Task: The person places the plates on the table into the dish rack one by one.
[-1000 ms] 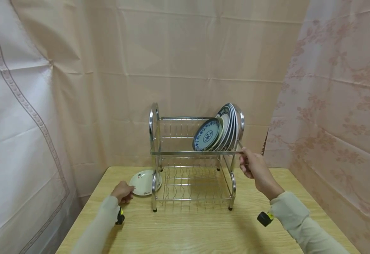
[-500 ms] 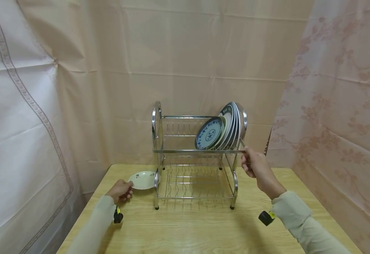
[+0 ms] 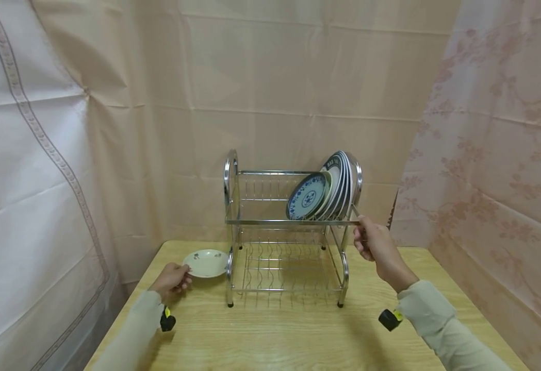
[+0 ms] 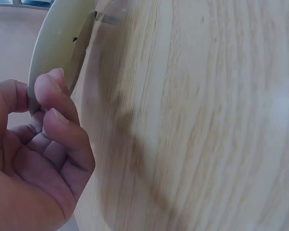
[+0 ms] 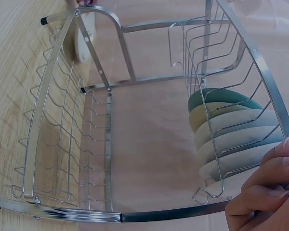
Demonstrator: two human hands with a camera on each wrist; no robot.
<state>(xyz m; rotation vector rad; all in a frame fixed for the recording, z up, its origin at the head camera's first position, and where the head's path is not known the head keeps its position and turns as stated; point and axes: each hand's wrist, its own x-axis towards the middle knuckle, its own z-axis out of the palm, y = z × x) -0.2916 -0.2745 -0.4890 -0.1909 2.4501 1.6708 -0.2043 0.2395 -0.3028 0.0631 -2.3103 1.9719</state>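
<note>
My left hand [image 3: 170, 281] pinches the left rim of a small white plate [image 3: 207, 264] with little printed motifs, left of a two-tier metal dish rack [image 3: 289, 223]. In the left wrist view, thumb and fingers clasp the rim of that plate [image 4: 62, 41], which is tilted above the wood. My right hand [image 3: 379, 247] holds the front right corner of the rack's upper tier; the right wrist view has the hand [image 5: 267, 192] curled at the rack's frame. A blue-patterned plate [image 3: 307, 197] leans in front of several others on the upper tier's right.
The rack's lower tier [image 3: 275, 290] is a wire grid above the wooden table [image 3: 275, 340]. Beige cloth [image 3: 275, 77] hangs behind the table, with a floral cloth [image 3: 497, 154] at right and a white one [image 3: 29, 206] at left.
My left hand has raised and tilted the small plate from the table and drawn it slightly left. The right hand stays at the rack's corner. The head view has shifted a little.
</note>
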